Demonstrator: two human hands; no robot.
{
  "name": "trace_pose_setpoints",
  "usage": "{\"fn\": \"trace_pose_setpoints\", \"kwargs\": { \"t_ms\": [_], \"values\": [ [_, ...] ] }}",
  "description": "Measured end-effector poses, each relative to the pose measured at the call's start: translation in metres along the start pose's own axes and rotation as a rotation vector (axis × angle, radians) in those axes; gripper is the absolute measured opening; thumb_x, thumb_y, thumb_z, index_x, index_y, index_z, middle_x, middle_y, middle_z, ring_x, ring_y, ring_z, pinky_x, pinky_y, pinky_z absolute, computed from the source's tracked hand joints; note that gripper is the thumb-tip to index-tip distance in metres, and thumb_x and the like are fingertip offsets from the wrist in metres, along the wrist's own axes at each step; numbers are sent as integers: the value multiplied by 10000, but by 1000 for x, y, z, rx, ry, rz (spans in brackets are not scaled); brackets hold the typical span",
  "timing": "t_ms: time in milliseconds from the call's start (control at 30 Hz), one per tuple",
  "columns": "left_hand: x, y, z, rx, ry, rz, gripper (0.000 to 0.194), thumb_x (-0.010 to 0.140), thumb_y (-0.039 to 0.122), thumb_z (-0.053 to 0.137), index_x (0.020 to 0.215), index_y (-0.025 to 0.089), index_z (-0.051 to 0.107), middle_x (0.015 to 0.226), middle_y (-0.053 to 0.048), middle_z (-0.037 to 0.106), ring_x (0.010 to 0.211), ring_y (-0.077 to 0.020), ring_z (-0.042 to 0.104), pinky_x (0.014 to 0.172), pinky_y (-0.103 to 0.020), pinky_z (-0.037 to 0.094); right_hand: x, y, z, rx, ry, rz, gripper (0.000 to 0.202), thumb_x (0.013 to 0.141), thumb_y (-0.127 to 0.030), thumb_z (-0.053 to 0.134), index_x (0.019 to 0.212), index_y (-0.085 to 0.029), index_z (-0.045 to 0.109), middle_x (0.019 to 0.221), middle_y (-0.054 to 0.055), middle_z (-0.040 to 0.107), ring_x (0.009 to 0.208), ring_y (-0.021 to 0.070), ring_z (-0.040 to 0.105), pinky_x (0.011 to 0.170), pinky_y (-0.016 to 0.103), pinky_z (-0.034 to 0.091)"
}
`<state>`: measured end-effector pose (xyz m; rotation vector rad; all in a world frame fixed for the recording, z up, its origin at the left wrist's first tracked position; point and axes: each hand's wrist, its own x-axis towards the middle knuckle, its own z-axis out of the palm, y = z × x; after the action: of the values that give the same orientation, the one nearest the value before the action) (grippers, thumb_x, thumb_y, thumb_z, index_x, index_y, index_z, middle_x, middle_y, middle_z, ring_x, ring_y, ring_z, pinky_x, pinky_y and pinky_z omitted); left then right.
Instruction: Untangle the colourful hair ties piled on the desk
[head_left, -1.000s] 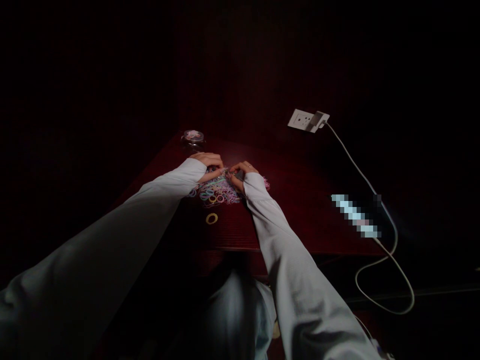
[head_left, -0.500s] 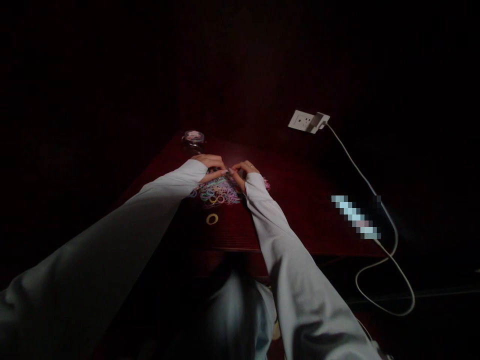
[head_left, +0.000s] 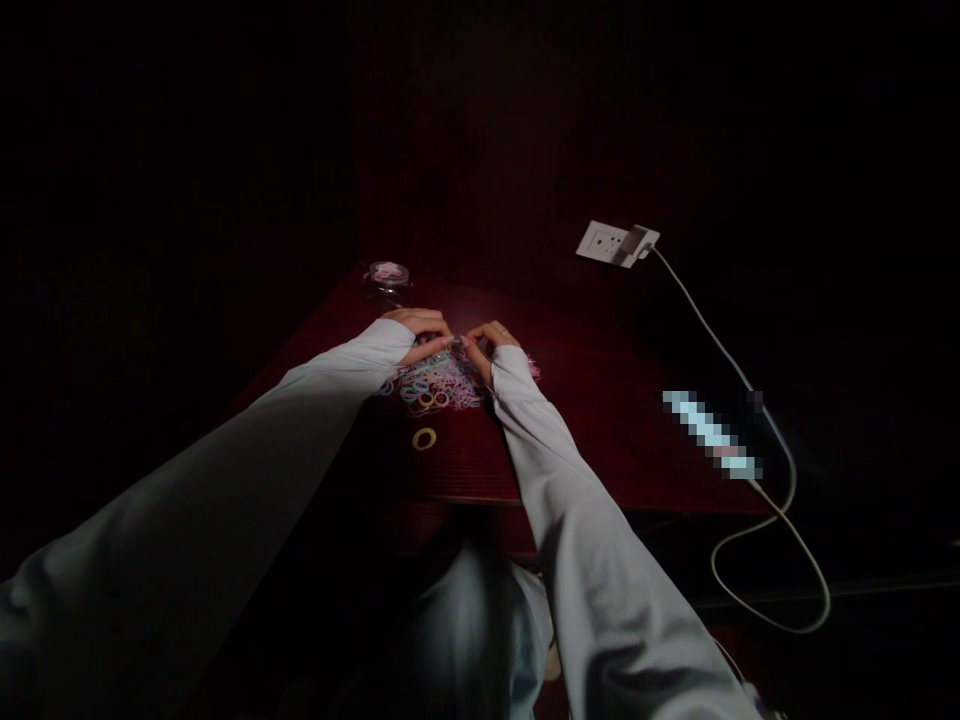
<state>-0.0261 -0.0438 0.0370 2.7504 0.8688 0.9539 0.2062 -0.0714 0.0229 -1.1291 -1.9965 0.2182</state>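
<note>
A heap of thin pastel hair ties lies on the dark red table. Over its far side my left hand has thumb and fingers pinched together. My right hand, with a ring on one finger, pinches at the same spot, the fingertips of both hands almost meeting. Whatever sits between them is too small and dark to name. Nearer to me, apart from the heap, lies a single yellow scalloped hair tie. Some pink ties show past my right wrist.
Behind my left hand stands a clear jar with a pinkish lid. A white wall socket holds a charger, whose cable loops down past the table's right edge. A pixelated bright object lies at the right.
Both hands stay in nearly the same place over the heap, with only slight finger movement. Nothing else has visibly moved.
</note>
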Motion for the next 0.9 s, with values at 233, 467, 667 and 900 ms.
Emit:
{"fn": "trace_pose_setpoints", "kwargs": {
  "t_ms": [233,467,667,900],
  "values": [
    [2,-10,5,-23,-2,22,425,1084,498,465,1012,213,773,987,-72,746,881,-207,683,810,-338,501,-2,-3,-2,4,-1,17,326,1069,-503,515,944,-242,665,959,45,647,905,211,586,902,336,490],
    [2,-12,6,-52,0,13,404,1078,483,485,1029,211,780,987,-71,746,868,-204,668,802,-333,495,-1,-5,-3,38,-14,2,413,1047,-587,542,838,-240,622,907,39,621,883,208,575,870,333,483],
    [2,-15,8,-32,-7,21,403,1079,475,479,1030,215,782,992,-72,750,879,-205,671,811,-336,502,0,0,2,29,5,-26,350,1048,-509,547,827,-242,589,923,39,620,893,210,585,880,340,484],
    [3,-15,8,-2,-14,16,398,1081,461,471,1024,210,775,987,-70,749,874,-193,673,796,-319,501,1,5,11,9,63,-14,241,1008,-389,546,813,-249,558,915,31,620,862,198,567,844,327,477]
  ]
}}
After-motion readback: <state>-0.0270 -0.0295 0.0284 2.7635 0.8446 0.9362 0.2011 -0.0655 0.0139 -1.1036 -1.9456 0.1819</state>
